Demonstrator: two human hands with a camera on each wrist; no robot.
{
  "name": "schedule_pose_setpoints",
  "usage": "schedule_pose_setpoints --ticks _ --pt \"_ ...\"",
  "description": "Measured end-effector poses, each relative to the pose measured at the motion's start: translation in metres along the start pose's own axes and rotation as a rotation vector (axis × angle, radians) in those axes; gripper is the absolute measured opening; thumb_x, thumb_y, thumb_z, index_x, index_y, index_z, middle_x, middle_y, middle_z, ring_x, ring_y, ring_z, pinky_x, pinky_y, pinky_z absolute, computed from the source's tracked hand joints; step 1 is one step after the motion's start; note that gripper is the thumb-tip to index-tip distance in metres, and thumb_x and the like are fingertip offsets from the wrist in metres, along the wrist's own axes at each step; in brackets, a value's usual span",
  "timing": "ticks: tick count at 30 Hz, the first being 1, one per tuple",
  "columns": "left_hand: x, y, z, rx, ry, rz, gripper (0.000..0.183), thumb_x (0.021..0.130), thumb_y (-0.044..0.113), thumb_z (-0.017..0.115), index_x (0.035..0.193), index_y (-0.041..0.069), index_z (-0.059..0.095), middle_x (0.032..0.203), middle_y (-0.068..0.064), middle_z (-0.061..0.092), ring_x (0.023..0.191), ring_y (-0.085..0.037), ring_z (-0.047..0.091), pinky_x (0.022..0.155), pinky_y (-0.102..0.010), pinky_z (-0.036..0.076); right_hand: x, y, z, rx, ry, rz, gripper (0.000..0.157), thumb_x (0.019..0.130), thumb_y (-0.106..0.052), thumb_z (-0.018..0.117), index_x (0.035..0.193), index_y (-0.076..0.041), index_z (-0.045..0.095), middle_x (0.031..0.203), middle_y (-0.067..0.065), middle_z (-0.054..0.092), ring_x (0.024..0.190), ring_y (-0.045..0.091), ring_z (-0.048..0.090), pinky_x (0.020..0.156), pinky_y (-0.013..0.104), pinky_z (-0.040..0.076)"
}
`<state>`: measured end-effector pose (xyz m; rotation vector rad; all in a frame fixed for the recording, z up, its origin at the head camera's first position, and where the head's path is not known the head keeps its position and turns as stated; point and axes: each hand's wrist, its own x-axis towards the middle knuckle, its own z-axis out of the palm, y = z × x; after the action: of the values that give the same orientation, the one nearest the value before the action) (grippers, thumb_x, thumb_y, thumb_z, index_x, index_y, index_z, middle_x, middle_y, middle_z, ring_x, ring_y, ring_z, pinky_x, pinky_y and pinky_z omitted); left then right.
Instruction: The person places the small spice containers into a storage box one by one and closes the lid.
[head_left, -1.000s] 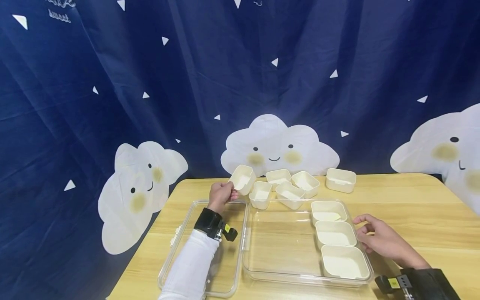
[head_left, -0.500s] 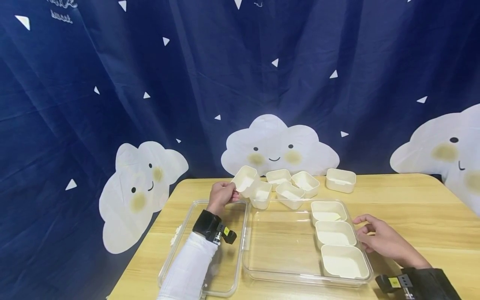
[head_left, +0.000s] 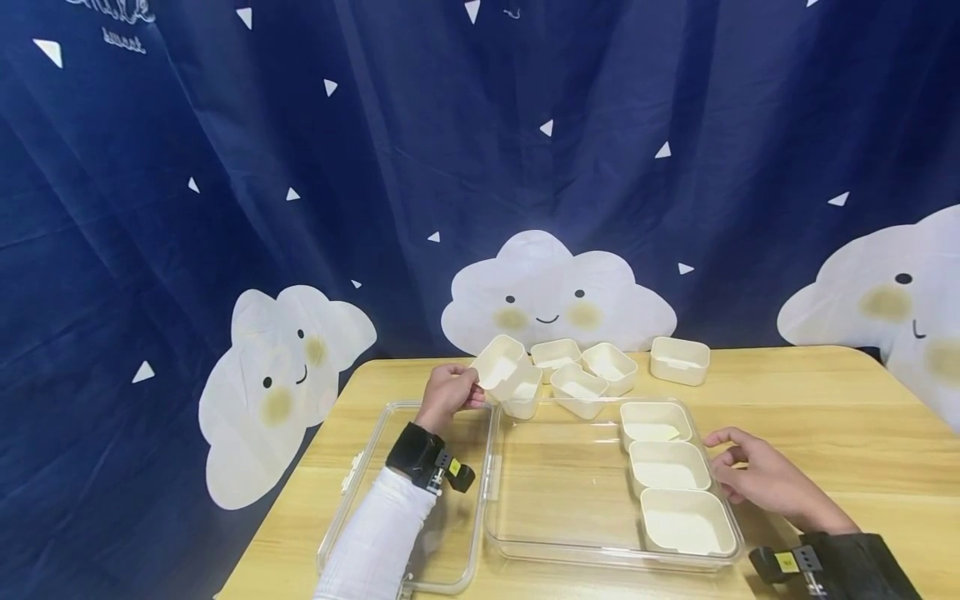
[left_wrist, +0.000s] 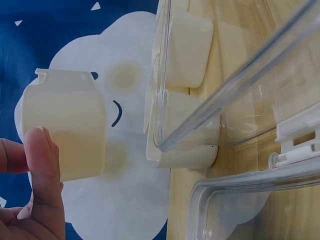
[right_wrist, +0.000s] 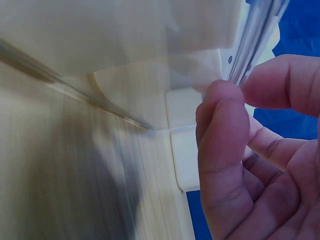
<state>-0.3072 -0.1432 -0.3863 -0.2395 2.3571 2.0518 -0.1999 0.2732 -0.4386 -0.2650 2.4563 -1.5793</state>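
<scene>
My left hand (head_left: 448, 392) pinches the wall of a small cream plastic container (head_left: 498, 362) between thumb and fingers. The container is tilted and raised above the table's far side, its open top turned toward me. In the left wrist view the thumb lies on the outer wall of the container (left_wrist: 67, 107). A large clear plastic box (head_left: 555, 492) stands in front of me, with 3 cream containers (head_left: 671, 467) lined up along its right side. My right hand (head_left: 765, 479) rests at the box's right edge, fingers loosely bent, fingertips at the rim (right_wrist: 243, 47).
Several more cream containers (head_left: 577, 390) stand behind the box, and a separate one (head_left: 679, 362) sits at the far right. On the left lies a clear lid (head_left: 442, 575), partly under my left arm. A dark blue curtain (head_left: 420, 150) hangs behind the wooden table (head_left: 847, 425).
My left hand has shifted slightly right with the tilted container, which now covers more of the container behind it. The right hand and the box have stayed in place.
</scene>
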Motion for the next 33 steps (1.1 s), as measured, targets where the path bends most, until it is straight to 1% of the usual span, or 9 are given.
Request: schedule_pose_setpoints --ticks 4,11,24,28,33 --pt "-0.002 0.001 0.002 0.012 -0.015 -0.001 0.02 0.086 0.001 0.05 0.102 -0.009 0.057 0.066 -0.009 0.062 0.049 -0.01 0.059 0.056 -0.029 0.057 0.0 0.0 0.0 -0.006 0.003 0.001 0.042 0.089 0.001 0.055 0.126 0.013 0.04 0.084 0.013 0.055 0.069 0.021 0.059 0.059 0.033 0.053" --pt "-0.006 0.002 0.006 0.029 -0.048 -0.002 0.027 0.085 0.001 0.05 0.109 -0.01 0.056 0.067 -0.009 0.062 0.049 -0.009 0.059 0.051 -0.022 0.053 0.0 0.0 0.0 -0.009 0.003 -0.009 0.041 0.09 0.001 0.054 0.126 0.014 0.04 0.084 0.012 0.056 0.068 0.021 0.058 0.059 0.033 0.053" --pt "-0.009 0.001 0.013 0.068 -0.08 -0.008 0.025 0.085 0.001 0.051 0.107 -0.009 0.059 0.066 -0.009 0.061 0.05 -0.01 0.059 0.05 -0.022 0.053 0.0 -0.001 0.0 -0.008 -0.002 -0.015 0.04 0.09 0.001 0.054 0.126 0.014 0.04 0.085 0.013 0.055 0.068 0.021 0.059 0.059 0.033 0.053" --pt "-0.011 0.001 0.017 0.074 -0.1 -0.002 0.025 0.085 0.0 0.052 0.107 -0.009 0.058 0.066 -0.008 0.06 0.05 -0.01 0.058 0.049 -0.021 0.052 0.0 0.0 0.001 -0.016 0.002 -0.022 0.038 0.09 0.002 0.053 0.125 0.014 0.04 0.084 0.011 0.055 0.068 0.019 0.058 0.058 0.033 0.053" --pt "-0.012 0.0 0.02 0.088 -0.135 -0.013 0.023 0.086 0.001 0.052 0.106 -0.008 0.058 0.065 -0.008 0.06 0.049 -0.01 0.058 0.048 -0.021 0.051 0.0 0.0 0.001 -0.028 0.018 -0.025 0.037 0.09 0.003 0.053 0.124 0.013 0.041 0.083 0.01 0.055 0.068 0.018 0.058 0.058 0.033 0.053"
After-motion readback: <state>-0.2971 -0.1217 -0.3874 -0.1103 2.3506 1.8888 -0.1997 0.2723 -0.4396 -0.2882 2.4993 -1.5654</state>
